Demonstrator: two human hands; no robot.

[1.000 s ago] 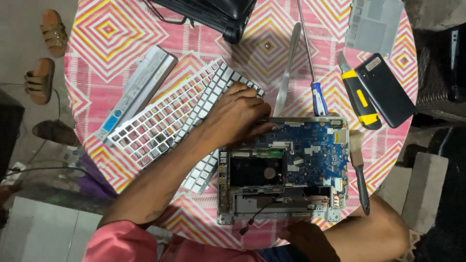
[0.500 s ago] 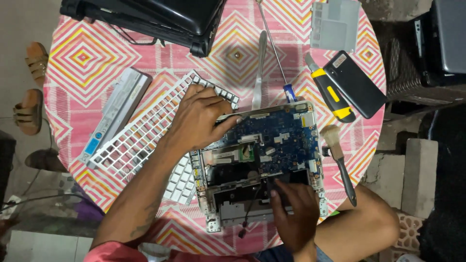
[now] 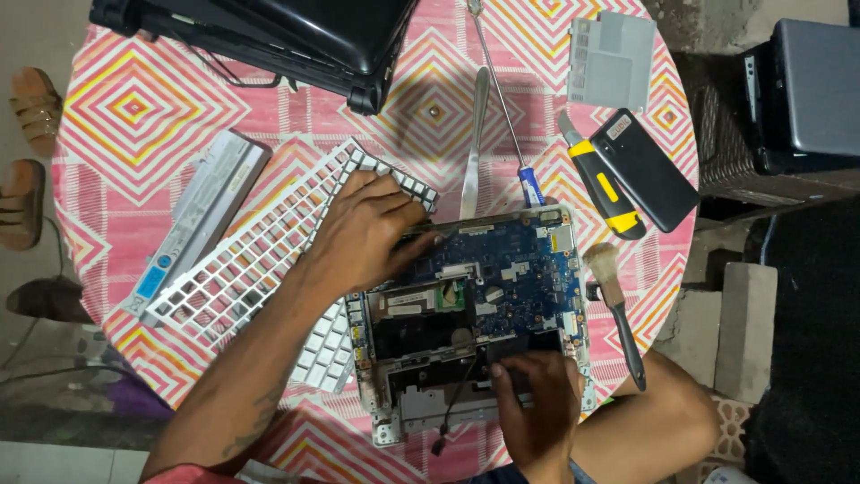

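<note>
Round table (image 3: pixel 134 108) with pink-orange diamond cloth, floor and sandals (image 3: pixel 27 143) off its left edge. Landmark = opened laptop base (image 3: pixel 470 314), white chassis, blue motherboard (image 3: pixel 511 269) exposed, sitting at the table's near edge, centre-right.

Left to right from the base:
- far left: silver battery pack (image 3: pixel 193 224), then the white keyboard bezel frame (image 3: pixel 251 260) lying diagonally, with the white keyboard (image 3: pixel 322 350) under it, touching the base's left side.
- above-left: black laptop lid/screen (image 3: pixel 269 36) at the far edge.
- just above: metal spudger (image 3: pixel 473 143) and blue-handled screwdriver (image 3: pixel 511 116).
- upper right: grey cover panel (image 3: pixel 611 61), yellow-black utility knife (image 3: pixel 605 188), black phone (image 3: pixel 651 179).
- just right, touching the chassis edge: small brush (image 3: pixel 616 309).

Step in hand, my read: teardown of the base, working board or connectors loose. Next move probably calls for steadying the chassis with one hand while the other frees a part near the front edge; loose black cable (image 3: pixel 452 403) there could snag.

Left hand (image 3: pixel 363 237): fingers curled, pressing down on the base's top-left corner, overlapping the frame. Holds nothing that I can see.

Right hand (image 3: pixel 537 403): fingers bent narrow, tips in the base's lower-right bay. Pinching something or only touching: cannot tell.
</note>
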